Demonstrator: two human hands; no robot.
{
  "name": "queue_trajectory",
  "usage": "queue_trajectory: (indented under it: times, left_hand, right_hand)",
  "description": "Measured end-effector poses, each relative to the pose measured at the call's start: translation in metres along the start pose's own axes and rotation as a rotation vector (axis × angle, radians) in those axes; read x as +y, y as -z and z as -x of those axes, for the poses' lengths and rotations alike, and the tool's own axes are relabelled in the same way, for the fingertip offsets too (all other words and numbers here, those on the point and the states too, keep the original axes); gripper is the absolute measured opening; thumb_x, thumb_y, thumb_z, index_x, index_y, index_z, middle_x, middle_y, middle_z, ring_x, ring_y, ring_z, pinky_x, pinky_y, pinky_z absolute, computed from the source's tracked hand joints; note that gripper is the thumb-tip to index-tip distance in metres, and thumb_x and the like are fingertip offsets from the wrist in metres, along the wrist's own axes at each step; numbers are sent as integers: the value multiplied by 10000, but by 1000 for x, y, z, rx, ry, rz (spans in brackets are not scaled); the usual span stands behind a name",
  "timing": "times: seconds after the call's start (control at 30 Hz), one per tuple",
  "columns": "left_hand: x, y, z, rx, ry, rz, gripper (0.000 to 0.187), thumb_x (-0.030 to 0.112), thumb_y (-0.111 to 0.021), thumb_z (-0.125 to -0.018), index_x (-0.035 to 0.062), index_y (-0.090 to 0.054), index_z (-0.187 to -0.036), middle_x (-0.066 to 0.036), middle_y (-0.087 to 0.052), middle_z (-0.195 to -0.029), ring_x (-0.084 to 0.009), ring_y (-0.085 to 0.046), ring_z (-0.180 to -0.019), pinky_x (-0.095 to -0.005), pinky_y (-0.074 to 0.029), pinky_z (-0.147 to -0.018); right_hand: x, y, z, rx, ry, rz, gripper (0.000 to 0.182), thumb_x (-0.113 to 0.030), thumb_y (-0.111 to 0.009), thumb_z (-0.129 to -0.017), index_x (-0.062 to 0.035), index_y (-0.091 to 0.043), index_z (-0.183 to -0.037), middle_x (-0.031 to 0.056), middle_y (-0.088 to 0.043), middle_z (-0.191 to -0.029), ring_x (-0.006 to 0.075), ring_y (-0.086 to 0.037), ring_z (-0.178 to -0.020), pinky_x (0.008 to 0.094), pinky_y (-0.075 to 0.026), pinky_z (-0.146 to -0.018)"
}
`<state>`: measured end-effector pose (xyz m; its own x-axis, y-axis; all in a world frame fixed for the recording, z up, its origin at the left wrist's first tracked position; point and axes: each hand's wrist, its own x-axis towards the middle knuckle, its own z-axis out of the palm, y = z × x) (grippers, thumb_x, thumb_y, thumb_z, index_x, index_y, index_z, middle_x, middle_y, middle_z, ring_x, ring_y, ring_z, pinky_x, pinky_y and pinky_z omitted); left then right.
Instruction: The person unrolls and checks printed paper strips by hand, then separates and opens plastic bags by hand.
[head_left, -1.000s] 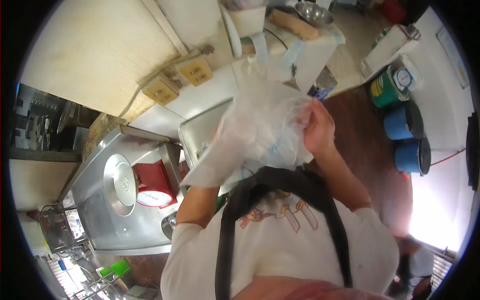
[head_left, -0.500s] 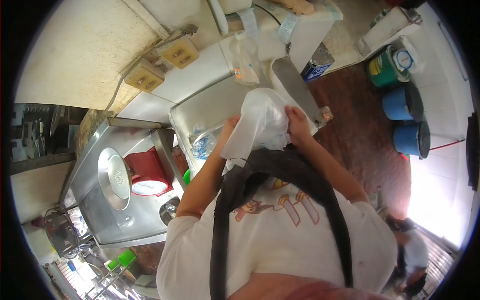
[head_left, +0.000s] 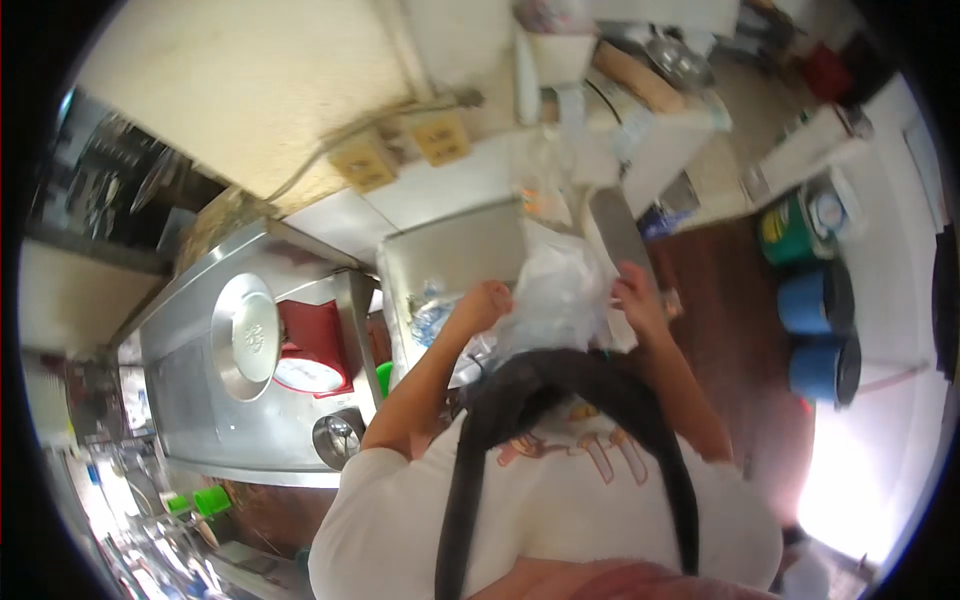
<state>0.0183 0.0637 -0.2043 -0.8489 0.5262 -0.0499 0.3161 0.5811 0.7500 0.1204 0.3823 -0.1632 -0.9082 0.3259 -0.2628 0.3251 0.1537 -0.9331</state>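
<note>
A white translucent plastic bag [head_left: 562, 290] hangs in front of my chest, between my two hands. My left hand [head_left: 487, 305] is closed at the bag's left edge, fingers curled on the plastic. At the bag's right edge is my right hand [head_left: 632, 292], its fingers bent and somewhat blurred, so their hold on the plastic is hard to make out. Behind the bag lies a metal tray [head_left: 455, 240], with blue and clear plastic [head_left: 432, 322] at its left side. A clear bottle [head_left: 545, 185] stands beyond the bag.
On the steel counter [head_left: 190, 370] at left are a red scale [head_left: 313, 345], a round metal pan [head_left: 247, 338] and a metal bowl [head_left: 338, 438]. Blue buckets [head_left: 803, 300] and a green bucket [head_left: 785, 232] line the right wall. Wall sockets [head_left: 362, 160] are ahead.
The view has tilted and shifted, so the surroundings sit lower. The bag's wide flap over my left forearm has gone, and the bag looks more bunched between my hands.
</note>
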Motion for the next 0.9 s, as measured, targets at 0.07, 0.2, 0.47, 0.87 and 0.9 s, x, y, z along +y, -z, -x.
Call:
queue_trajectory:
  times: [0.07, 0.2, 0.47, 0.87, 0.9]
  left_hand:
    - [53, 44, 7, 9, 124, -28, 254, 154, -670, -823, 21, -675, -1040, -232, -683, -814, -371, -678, -821, -465, -518, -715]
    - [62, 15, -13, 31, -137, 67, 567, 167, -714, -805, 63, -517, -1327, -255, -680, -922, -429, -659, -847, -490, -520, -768]
    - [54, -23, 10, -62, 153, 268, 855, 298, -814, -765, 111, -368, -1470, -248, -687, -962, -414, -664, -893, -468, -511, -792]
    - [107, 11, -15, -32, -10, 299, 858, 234, -785, -736, 98, -396, -1489, -208, -700, -845, -361, -694, -787, -425, -538, -712]
    - [84, -5, -22, -13, -16, 210, 884, 244, -795, -731, 84, -377, -1493, -227, -697, -875, -377, -689, -809, -431, -537, -738]
  right_hand:
    - [-34, 0, 15, 43, 388, 223, 587, 2, -518, -878, -72, -402, -1449, 157, -568, -1241, 244, -592, -1085, 370, -520, -887]
    - [-86, -31, 39, -173, 535, 270, 697, 27, -513, -832, -59, -334, -1501, 206, -469, -1403, 325, -496, -1278, 412, -464, -1004]
    - [-15, -41, -2, -219, 523, 389, 653, -88, -528, -899, -2, -296, -1504, 250, -439, -1451, 403, -404, -1362, 446, -303, -1145]
    - [-60, -62, -7, -8, 853, 214, 696, -405, -502, -995, 67, -315, -1470, 266, -397, -1477, 403, -432, -1338, 471, -351, -1097]
    - [-35, -68, -18, 22, 836, 165, 745, -438, -522, -978, 76, -304, -1471, 279, -390, -1473, 406, -433, -1334, 471, -348, -1098]
